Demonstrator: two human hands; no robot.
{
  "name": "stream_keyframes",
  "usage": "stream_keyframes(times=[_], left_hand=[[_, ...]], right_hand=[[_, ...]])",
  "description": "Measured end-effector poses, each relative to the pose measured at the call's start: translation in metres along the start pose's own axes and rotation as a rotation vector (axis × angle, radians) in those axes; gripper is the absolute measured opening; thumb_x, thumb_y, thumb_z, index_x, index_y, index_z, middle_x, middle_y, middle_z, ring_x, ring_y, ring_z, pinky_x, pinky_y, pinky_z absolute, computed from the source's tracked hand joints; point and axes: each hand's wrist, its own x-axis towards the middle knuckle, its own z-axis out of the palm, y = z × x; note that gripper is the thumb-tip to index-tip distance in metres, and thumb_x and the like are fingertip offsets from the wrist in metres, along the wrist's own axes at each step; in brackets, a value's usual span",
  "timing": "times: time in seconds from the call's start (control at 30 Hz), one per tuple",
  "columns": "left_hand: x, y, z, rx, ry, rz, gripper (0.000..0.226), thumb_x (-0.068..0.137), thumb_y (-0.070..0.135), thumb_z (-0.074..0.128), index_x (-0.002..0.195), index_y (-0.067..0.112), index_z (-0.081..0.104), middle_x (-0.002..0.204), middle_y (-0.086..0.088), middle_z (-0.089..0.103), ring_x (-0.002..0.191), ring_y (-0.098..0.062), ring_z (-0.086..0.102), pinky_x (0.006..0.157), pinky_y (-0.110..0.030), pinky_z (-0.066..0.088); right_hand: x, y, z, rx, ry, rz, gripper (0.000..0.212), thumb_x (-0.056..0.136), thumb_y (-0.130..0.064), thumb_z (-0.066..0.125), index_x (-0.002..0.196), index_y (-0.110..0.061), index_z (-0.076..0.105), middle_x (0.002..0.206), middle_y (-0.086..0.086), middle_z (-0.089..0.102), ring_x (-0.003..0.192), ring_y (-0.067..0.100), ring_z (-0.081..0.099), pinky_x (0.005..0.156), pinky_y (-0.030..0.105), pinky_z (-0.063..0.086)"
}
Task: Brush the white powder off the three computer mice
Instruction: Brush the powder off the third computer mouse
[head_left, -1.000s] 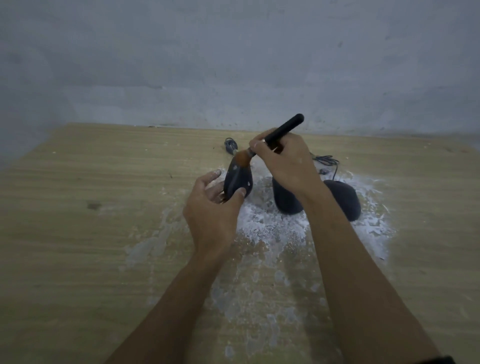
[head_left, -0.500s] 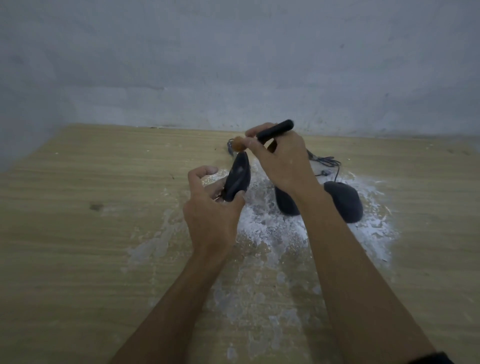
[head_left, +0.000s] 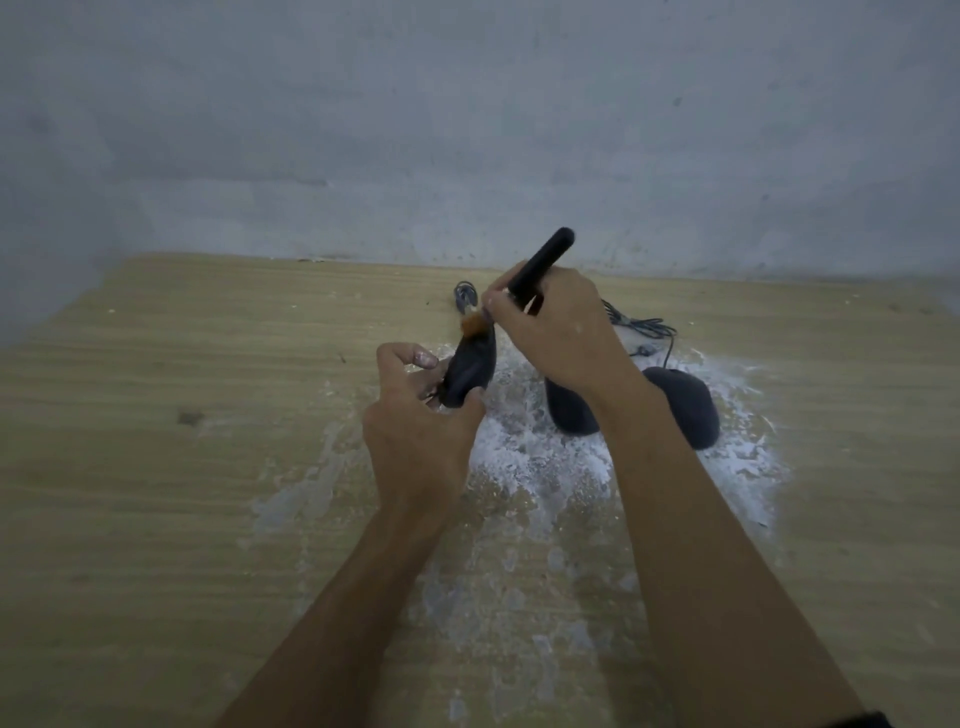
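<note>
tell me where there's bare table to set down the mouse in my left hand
Bare wood: the left side of the table, outside the white powder, and a strip at far right beyond it. Crowded: the middle, with powder, the middle mouse, the right mouse and cables toward the wall.

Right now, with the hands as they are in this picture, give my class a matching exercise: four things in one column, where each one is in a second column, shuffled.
Column A
1. brush
2. leftmost mouse
3. far-right mouse
4. white powder

Column B
a. rests on the table, in no hand
b. gripped in the left hand, lifted off the table
c. gripped in the right hand
d. spread loose over the table

Pairs: 1-c, 2-b, 3-a, 4-d
</note>
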Motion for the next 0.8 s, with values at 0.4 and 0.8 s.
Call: stream_keyframes(times=[0.4,0.8], left_hand=[[0.0011,-0.0025,-0.0013,-0.021,-0.016,-0.032,0.054,0.07,0.016,0.087,0.099,0.023,0.043,0.082,0.02,0.064,0.069,0.009,0.068,0.057,-0.009,0.053],[0.0015,0.002,-0.0024,-0.059,-0.018,-0.08,0.055,0.07,0.018,0.087,0.098,0.027,0.041,0.08,0.02,0.067,0.07,0.008,0.069,0.06,-0.011,0.054]], right_hand=[[0.002,0.0045,-0.0038,-0.007,0.017,0.053,0.017,0.096,-0.024,0.069,0.091,-0.01,0.076,0.063,-0.006,0.062,0.049,-0.002,0.051,0.05,0.013,0.038],[-0.0037,-0.0029,0.0004,0.031,-0.167,0.032,0.014,0.096,-0.015,0.066,0.089,-0.006,0.073,0.047,-0.025,0.056,0.048,-0.007,0.053,0.048,0.007,0.038]])
